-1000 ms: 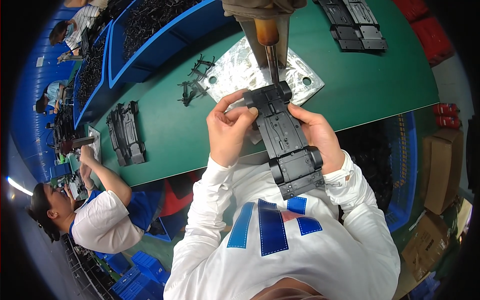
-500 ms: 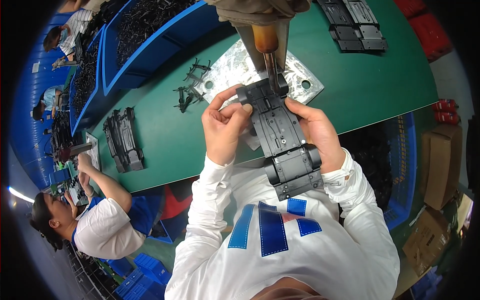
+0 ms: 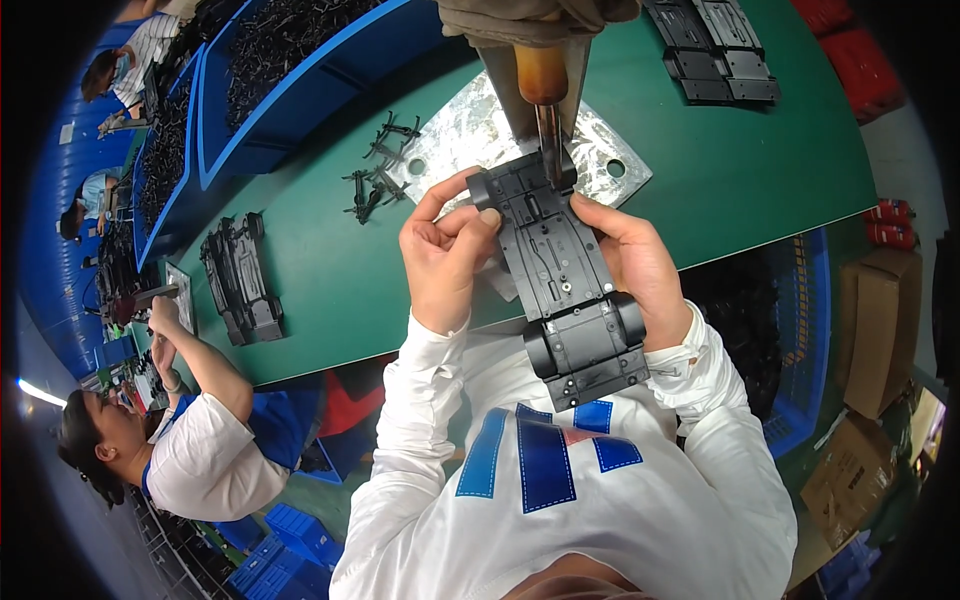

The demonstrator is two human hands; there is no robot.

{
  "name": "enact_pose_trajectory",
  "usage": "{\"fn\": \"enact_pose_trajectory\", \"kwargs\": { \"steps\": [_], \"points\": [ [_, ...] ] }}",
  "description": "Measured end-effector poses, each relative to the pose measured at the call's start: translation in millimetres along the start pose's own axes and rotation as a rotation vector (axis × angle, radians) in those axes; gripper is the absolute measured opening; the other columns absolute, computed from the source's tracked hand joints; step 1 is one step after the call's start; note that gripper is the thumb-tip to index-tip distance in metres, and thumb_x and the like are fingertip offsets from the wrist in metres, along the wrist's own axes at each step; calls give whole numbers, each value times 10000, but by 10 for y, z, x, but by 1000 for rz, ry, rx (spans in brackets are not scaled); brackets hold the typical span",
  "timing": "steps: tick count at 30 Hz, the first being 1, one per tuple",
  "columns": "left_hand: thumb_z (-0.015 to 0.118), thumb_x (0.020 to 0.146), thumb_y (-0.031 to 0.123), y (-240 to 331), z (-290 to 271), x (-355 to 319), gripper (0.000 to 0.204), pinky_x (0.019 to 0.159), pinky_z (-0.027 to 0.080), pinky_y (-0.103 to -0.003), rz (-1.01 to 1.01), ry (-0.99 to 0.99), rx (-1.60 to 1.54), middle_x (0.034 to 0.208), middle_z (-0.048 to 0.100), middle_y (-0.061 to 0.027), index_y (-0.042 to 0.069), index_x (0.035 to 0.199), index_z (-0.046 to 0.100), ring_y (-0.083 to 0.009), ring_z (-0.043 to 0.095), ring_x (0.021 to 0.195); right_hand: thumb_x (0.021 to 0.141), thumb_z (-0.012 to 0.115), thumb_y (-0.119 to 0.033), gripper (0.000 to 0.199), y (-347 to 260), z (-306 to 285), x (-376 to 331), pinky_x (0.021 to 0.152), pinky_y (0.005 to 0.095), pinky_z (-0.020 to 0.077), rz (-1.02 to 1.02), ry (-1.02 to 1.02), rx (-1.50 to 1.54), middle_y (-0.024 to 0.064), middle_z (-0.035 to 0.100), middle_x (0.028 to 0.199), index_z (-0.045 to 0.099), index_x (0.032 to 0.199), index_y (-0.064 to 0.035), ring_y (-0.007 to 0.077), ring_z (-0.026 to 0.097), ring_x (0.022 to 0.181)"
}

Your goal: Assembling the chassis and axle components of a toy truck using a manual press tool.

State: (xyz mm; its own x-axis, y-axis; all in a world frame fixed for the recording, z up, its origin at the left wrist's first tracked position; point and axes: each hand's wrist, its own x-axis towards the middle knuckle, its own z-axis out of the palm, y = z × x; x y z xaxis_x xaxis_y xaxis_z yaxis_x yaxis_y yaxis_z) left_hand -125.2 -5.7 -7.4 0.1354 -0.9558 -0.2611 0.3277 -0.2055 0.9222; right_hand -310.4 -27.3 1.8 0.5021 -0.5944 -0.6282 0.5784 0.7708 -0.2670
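Note:
Between my two hands is a long black plastic chassis plate [image 3: 552,262], tilted with its near end toward my chest. My left hand [image 3: 447,255] pinches its far left corner between thumb and bent fingers. On the other side my right hand [image 3: 640,262] grips the edge, thumb on top and the fingers mostly hidden beneath. A metal driver shaft [image 3: 549,140] with an amber upper part [image 3: 541,72] comes down onto the plate's far end. Cannot tell whether its tip touches a screw. Behind lies a shiny metal base plate [image 3: 460,125] with round holes.
Small black bracket parts [image 3: 372,190] lie on the green table [image 3: 330,290] left of the metal plate. More chassis plates rest at the left [image 3: 242,280] and far right [image 3: 712,50]. Blue bins [image 3: 300,95] of black parts line the far left. A co-worker [image 3: 205,450] works at the left.
The chassis plate's near end has shifted slightly toward me, and the view has moved a little. Both hands keep their hold. The co-worker's arms at the left have moved slightly.

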Motion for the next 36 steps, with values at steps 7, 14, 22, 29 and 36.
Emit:
{"fn": "enact_pose_trajectory", "kwargs": {
  "steps": [7, 14, 22, 29, 36],
  "points": [
    [653, 838, 6, -2, 1, 7, 439, 524, 347, -157, -3, 3, 7, 750, 645, 12, -40, 1257, 531, -2, 463, 577, 970, 537, -252, 299, -15, 39, -41, 881, 299, 487, 24, -14, 12, 78, 659, 1096, 597, 1164, -32, 172, 632, 960],
    [655, 835, 8, 12, 18, 7, 446, 527, 351, -158, -7, 11, 9, 769, 661, -4, -41, 1260, 529, -5, 479, 587, 970, 536, -255, 305, -38, 72, -64, 869, 308, 499, 43, -18, 23, 84, 658, 1099, 592, 1170, -30, 181, 640, 946],
    [660, 833, 15, 10, 9, 4, 457, 524, 347, -160, -7, 8, 14, 761, 659, -8, -41, 1266, 524, -12, 482, 580, 973, 526, -266, 347, -16, 51, -44, 826, 344, 559, 34, -20, 85, 134, 674, 1080, 589, 1181, 5, 221, 682, 912],
    [664, 832, 21, 8, 14, 14, 462, 520, 338, -161, -1, 7, 17, 753, 657, -6, -44, 1267, 522, -12, 477, 577, 971, 529, -264, 345, -22, 76, -59, 825, 346, 559, 18, -9, 84, 140, 672, 1085, 590, 1180, 3, 226, 682, 912],
    [664, 832, 24, 7, 12, 12, 465, 520, 337, -162, 0, 14, 27, 752, 661, -9, -44, 1269, 521, -13, 476, 576, 963, 543, -238, 297, -36, 79, -71, 869, 311, 499, 29, -9, 45, 82, 656, 1092, 594, 1169, -29, 178, 633, 951]
  ]
}}
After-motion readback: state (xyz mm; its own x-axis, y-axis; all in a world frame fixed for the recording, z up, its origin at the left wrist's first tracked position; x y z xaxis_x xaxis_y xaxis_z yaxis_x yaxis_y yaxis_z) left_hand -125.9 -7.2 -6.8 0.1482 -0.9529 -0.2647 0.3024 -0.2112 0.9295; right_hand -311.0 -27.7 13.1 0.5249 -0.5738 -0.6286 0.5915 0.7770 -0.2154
